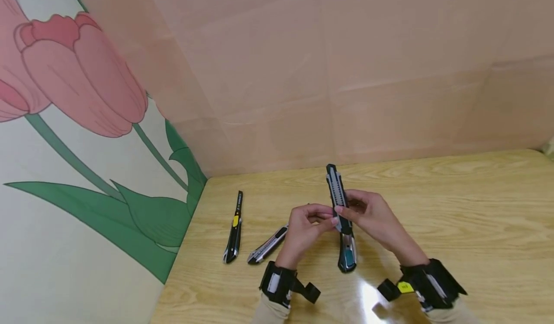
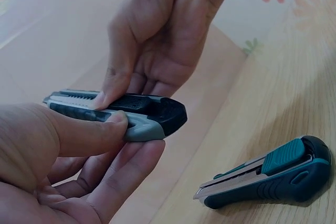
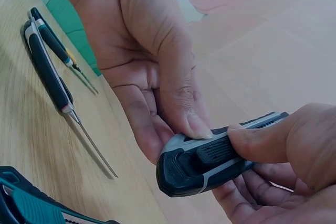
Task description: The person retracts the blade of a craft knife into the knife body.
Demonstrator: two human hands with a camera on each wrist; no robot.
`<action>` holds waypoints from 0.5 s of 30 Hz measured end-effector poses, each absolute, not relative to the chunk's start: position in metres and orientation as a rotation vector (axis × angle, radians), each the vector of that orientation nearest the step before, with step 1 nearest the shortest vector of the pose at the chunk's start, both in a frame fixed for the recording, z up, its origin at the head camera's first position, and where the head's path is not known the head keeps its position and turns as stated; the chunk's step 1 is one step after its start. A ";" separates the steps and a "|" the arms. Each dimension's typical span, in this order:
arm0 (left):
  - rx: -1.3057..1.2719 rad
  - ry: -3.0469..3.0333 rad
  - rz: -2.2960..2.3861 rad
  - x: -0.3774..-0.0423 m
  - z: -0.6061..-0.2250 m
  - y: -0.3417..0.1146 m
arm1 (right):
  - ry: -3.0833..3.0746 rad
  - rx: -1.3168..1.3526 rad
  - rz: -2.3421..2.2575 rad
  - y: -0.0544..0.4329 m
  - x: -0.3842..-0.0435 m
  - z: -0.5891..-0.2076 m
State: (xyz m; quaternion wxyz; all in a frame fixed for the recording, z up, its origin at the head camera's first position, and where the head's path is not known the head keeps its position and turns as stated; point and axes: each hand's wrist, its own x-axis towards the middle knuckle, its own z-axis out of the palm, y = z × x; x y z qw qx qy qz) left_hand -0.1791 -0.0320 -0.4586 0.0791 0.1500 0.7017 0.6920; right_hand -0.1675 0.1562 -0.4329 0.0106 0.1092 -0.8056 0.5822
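Note:
Both hands hold a black-and-grey utility knife (image 1: 335, 187) up above the table, its ribbed slider facing upward. My left hand (image 1: 305, 230) pinches the knife's lower end, the thumb lying along its grey edge in the left wrist view. Higher up the body, my right hand (image 1: 374, 218) grips it, with its thumb close by the black slider (image 3: 216, 151) in the right wrist view. No blade shows sticking out of the held knife. Just below it lies a dark utility knife with a teal slider (image 2: 286, 157).
Left of my hands, a silver-and-black utility knife (image 1: 267, 246) lies slanted, partly hidden by my left hand. Farther left is a slim black utility knife with a yellow slider (image 1: 234, 228). Both show extended blades. The wooden table (image 1: 467, 208) meets a pinkish sheet behind.

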 end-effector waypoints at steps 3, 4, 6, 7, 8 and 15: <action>0.441 2.097 2.080 -0.179 -0.458 -0.033 | -2.523 0.357 1.800 0.155 -0.168 -0.432; 0.440 2.091 2.082 -0.179 -0.458 -0.033 | -2.524 0.358 1.803 0.155 -0.168 -0.432; 0.439 2.080 2.081 -0.179 -0.457 -0.033 | -2.528 0.352 1.809 0.156 -0.168 -0.432; 0.437 2.068 2.086 -0.179 -0.457 -0.033 | -2.529 0.353 1.813 0.156 -0.168 -0.432; 0.436 2.061 2.088 -0.179 -0.457 -0.033 | -2.528 0.353 1.823 0.156 -0.168 -0.432; 0.430 1.991 2.128 -0.180 -0.458 -0.033 | -2.542 0.354 1.829 0.156 -0.166 -0.433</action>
